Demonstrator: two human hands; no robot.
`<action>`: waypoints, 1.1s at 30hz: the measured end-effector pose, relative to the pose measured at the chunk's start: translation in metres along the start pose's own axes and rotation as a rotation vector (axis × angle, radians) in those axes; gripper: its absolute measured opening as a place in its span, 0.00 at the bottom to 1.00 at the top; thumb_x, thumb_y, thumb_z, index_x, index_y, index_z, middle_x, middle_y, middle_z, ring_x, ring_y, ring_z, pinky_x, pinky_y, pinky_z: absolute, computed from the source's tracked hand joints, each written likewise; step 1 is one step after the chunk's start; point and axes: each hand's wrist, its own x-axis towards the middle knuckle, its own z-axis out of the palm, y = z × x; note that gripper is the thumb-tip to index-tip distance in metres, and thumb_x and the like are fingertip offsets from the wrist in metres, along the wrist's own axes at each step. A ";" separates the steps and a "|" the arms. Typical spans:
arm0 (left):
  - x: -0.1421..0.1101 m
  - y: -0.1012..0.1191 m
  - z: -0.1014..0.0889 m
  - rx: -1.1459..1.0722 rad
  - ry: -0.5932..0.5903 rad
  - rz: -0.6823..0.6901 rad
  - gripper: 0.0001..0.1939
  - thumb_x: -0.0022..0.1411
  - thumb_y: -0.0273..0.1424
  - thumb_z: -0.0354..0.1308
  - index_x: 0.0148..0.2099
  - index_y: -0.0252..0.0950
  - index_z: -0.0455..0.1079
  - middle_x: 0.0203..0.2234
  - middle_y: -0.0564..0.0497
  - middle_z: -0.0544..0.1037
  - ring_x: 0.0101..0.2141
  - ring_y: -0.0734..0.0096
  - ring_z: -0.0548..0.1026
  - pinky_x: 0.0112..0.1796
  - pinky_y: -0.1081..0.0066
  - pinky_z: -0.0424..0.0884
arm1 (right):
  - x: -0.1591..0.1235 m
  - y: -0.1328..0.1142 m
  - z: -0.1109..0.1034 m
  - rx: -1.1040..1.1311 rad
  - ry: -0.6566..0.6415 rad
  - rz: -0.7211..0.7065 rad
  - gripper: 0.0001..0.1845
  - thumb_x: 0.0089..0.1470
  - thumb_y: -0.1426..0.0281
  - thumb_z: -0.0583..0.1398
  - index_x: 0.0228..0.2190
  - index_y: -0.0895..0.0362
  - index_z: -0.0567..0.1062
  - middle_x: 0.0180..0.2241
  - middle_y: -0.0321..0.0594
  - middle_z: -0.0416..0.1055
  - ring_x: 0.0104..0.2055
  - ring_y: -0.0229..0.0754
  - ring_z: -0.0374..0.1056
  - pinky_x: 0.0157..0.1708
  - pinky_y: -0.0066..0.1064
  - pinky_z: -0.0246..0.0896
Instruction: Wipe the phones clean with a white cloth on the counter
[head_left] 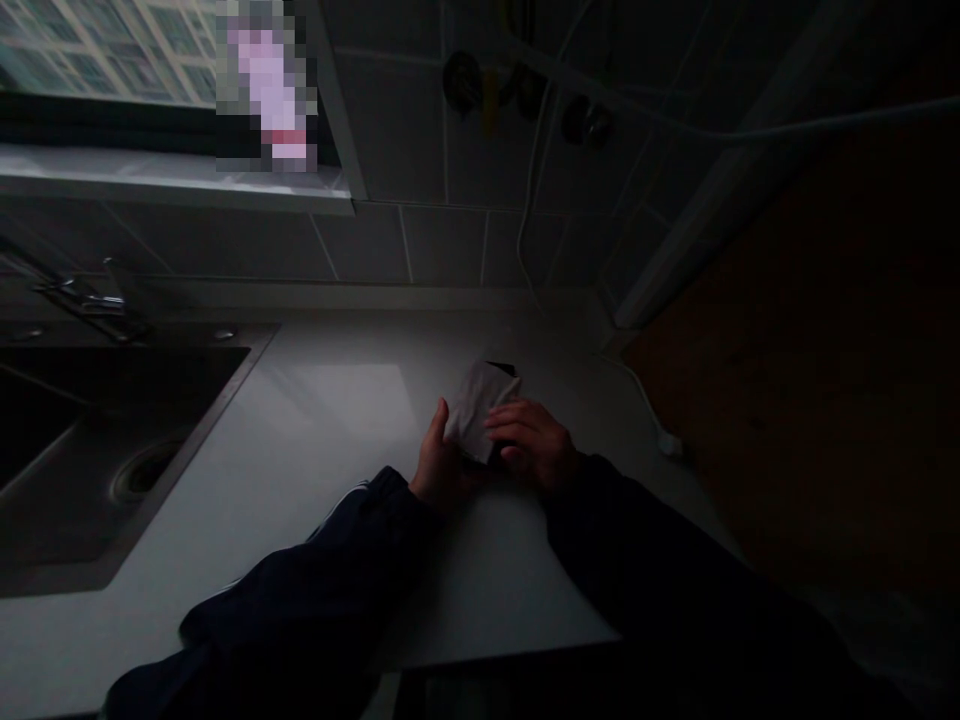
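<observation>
My left hand (441, 462) is closed around the near left side of a dark flat object (504, 369), its thumb up along the edge. A thin pale cloth (474, 408) covers most of that object, so only dark strips show at its far and near edges. What kind of object it is I cannot tell. From the right, my right hand (534, 440) presses its bent fingers onto the cloth. Both hands are just above the white countertop (330, 440), and the light is dim.
On the left is a steel sink (82, 500) with a drain and a faucet (97, 300). A window ledge (172, 180) runs above it. Dark items hang on the tiled wall (442, 245). A white cable (529, 200) hangs down to the counter. A white plug (670, 443) lies near the right edge.
</observation>
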 end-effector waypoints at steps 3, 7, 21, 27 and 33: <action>-0.001 -0.002 0.002 -0.003 0.016 -0.039 0.42 0.67 0.57 0.47 0.70 0.31 0.59 0.50 0.39 0.80 0.56 0.49 0.74 0.59 0.52 0.64 | -0.001 0.002 0.003 -0.056 0.057 0.022 0.11 0.66 0.67 0.57 0.45 0.54 0.78 0.45 0.47 0.80 0.54 0.48 0.73 0.53 0.46 0.70; -0.004 -0.003 0.008 -0.005 0.017 -0.074 0.39 0.69 0.56 0.42 0.70 0.34 0.59 0.56 0.40 0.77 0.60 0.48 0.71 0.60 0.52 0.63 | 0.004 0.002 0.003 -0.160 -0.170 -0.021 0.27 0.67 0.58 0.55 0.61 0.60 0.69 0.65 0.56 0.64 0.70 0.55 0.54 0.64 0.54 0.58; -0.006 0.001 0.013 0.115 0.009 -0.010 0.40 0.68 0.60 0.37 0.67 0.40 0.63 0.44 0.41 0.82 0.43 0.53 0.81 0.44 0.55 0.78 | -0.001 0.031 -0.011 -0.293 -0.393 0.153 0.45 0.66 0.43 0.44 0.68 0.64 0.57 0.71 0.58 0.48 0.75 0.61 0.35 0.68 0.63 0.44; -0.004 0.007 0.005 0.037 0.245 -0.037 0.49 0.65 0.64 0.32 0.63 0.27 0.67 0.44 0.34 0.81 0.47 0.46 0.80 0.49 0.52 0.75 | -0.002 -0.013 0.005 -0.113 -0.486 -0.057 0.45 0.64 0.42 0.48 0.63 0.65 0.66 0.67 0.54 0.61 0.72 0.58 0.49 0.68 0.55 0.49; -0.004 0.009 0.001 0.037 0.146 -0.073 0.49 0.64 0.65 0.34 0.65 0.30 0.65 0.46 0.35 0.81 0.48 0.46 0.80 0.50 0.52 0.74 | -0.001 -0.005 -0.001 -0.131 -0.502 -0.023 0.39 0.66 0.45 0.50 0.65 0.60 0.65 0.68 0.51 0.59 0.73 0.54 0.48 0.68 0.54 0.50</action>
